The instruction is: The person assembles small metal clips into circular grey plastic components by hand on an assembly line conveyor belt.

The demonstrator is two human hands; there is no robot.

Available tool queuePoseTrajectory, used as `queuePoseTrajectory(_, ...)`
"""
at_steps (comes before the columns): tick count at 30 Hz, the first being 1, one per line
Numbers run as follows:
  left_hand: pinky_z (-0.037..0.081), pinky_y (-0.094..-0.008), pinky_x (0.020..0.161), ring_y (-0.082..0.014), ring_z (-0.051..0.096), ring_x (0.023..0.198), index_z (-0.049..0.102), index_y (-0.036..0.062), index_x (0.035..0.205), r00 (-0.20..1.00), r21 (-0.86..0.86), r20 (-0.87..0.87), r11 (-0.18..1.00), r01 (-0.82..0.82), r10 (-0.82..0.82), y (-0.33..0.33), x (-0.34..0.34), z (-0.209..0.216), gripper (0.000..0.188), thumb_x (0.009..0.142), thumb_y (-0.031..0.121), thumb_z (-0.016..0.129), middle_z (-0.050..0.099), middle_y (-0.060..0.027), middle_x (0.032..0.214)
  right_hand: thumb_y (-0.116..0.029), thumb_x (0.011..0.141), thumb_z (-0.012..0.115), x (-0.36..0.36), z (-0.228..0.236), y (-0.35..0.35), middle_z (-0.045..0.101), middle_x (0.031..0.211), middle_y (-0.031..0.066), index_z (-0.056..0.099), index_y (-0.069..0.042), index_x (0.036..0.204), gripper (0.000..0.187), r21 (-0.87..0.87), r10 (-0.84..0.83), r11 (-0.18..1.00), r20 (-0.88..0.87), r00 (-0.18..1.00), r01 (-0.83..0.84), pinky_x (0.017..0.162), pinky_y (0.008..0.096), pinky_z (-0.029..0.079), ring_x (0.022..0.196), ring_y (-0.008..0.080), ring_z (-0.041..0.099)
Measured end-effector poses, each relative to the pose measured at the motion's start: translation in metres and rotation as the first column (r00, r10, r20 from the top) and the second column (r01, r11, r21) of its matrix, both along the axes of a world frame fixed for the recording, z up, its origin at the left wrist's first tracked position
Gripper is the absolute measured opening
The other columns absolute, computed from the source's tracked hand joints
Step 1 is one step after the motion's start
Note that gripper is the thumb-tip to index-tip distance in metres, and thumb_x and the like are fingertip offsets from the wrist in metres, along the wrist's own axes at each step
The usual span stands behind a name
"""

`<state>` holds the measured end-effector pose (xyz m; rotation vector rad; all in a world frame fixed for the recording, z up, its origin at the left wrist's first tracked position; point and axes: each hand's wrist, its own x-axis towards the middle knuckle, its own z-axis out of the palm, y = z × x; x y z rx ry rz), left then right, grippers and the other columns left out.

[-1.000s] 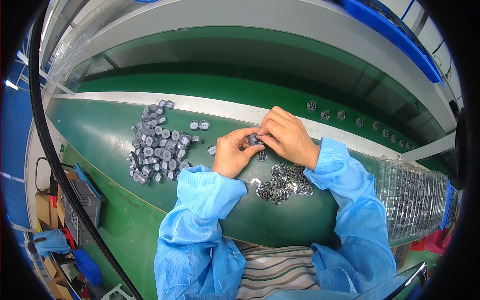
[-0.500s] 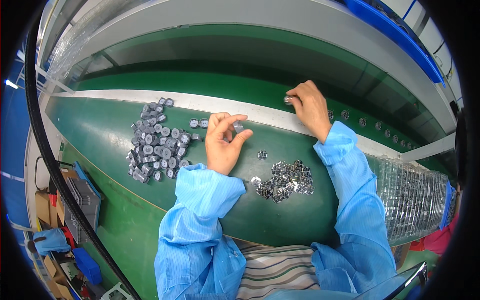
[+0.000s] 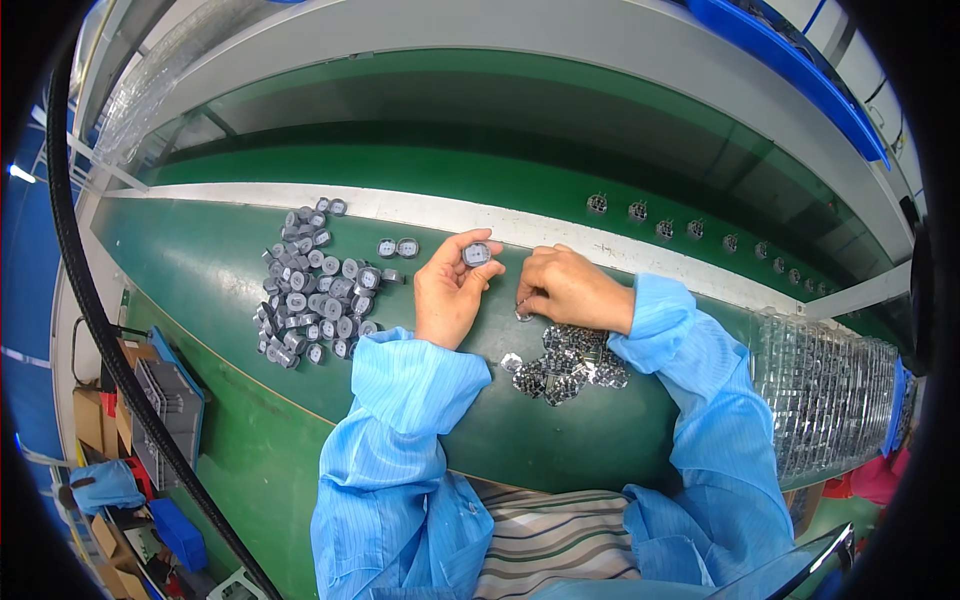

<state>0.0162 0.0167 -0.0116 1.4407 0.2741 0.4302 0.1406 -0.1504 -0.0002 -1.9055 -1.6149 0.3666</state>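
My left hand [image 3: 452,290] pinches a small grey plastic housing [image 3: 476,254] between thumb and fingertips, its light face with a rounded-square outline turned up. To the right, my right hand [image 3: 572,288] has its fingers closed on a small round circuit board [image 3: 524,312] at the green worktop, mostly hidden by the fingertips. Just below that hand lies a heap of shiny small circuit boards [image 3: 562,372], with one silvery board [image 3: 511,362] at its left edge. Left of my left hand, two grey housings [image 3: 398,247] sit side by side.
A large pile of grey housings [image 3: 320,290] covers the left of the worktop [image 3: 480,440]. Beyond a white rail [image 3: 400,205], several small parts [image 3: 665,229] stand in a row on a green strip. Stacked clear trays [image 3: 825,400] stand at right. A black cable [image 3: 120,370] crosses the left.
My right hand has let go of a small part beyond the rail and come back to the loose board near the heap. The left hand has turned its housing face up. The row has shifted slightly right.
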Motion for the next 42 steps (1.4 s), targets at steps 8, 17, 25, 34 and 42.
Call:
queuePoseTrajectory(8,0.057,-0.0259,0.085,-0.0147,0.068,0.101,0.059,-0.0018,0.132,0.982,0.182,0.036,0.967,0.178,-0.188,-0.004,0.002,-0.006,0.045,0.089,-0.016,0.061,0.069,-0.0103,0.111,-0.008,0.087,0.075,-0.004,0.027,0.004,0.067,0.088,0.0065,0.071,-0.001,0.087,0.008,0.36,-0.18,0.884,-0.328,0.927,0.299,0.079,0.0352,0.051,0.084,0.0185,0.063)
queuePoseTrajectory(17,0.056,-0.0265,0.079,-0.0131,0.067,0.089,0.052,-0.0009,0.14,0.97,0.199,0.023,0.952,0.233,-0.242,-0.002,0.002,-0.012,0.051,0.091,-0.016,0.055,0.069,-0.0101,0.102,-0.01,0.088,0.075,0.002,0.02,0.002,0.067,0.09,0.0066,0.07,-0.002,0.09,0.01,0.334,-0.054,0.929,-0.308,0.95,0.161,0.077,0.0349,0.051,0.088,0.0187,0.064)
queuePoseTrajectory(25,0.054,-0.026,0.076,-0.0121,0.065,0.088,0.055,-0.0011,0.139,0.968,0.125,0.013,0.961,0.248,-0.251,-0.002,0.002,-0.003,0.042,0.097,-0.008,0.052,0.07,-0.0086,0.105,-0.007,0.089,0.074,-0.003,0.018,0.004,0.07,0.092,0.0061,0.07,-0.001,0.089,0.007,0.367,-0.014,0.913,-0.413,0.911,0.181,0.068,0.0302,0.051,0.079,0.0153,0.064)
queuePoseTrajectory(34,0.049,-0.028,0.081,-0.013,0.057,0.086,0.054,-0.0021,0.137,0.901,-0.4,0.04,0.819,0.411,-0.433,0.001,-0.005,0.0,0.041,0.111,0.026,0.042,0.066,-0.0112,0.104,-0.008,0.086,0.076,-0.004,0.026,0.002,0.063,0.09,0.0053,0.069,-0.002,0.088,0.01,0.317,-0.175,0.898,-0.379,0.908,0.306,0.071,0.0343,0.049,0.08,0.0189,0.061)
queuePoseTrajectory(42,0.047,-0.0271,0.083,-0.0121,0.054,0.088,0.057,-0.0026,0.131,0.889,-0.413,0.045,0.802,0.431,-0.455,0.001,-0.004,0.0,0.042,0.111,0.032,0.042,0.063,-0.0078,0.101,-0.007,0.079,0.078,-0.008,0.024,0.004,0.059,0.089,0.0069,0.065,-0.003,0.084,0.015,0.457,-0.146,0.868,-0.138,0.98,0.194,0.073,0.0386,0.048,0.088,0.0255,0.059)
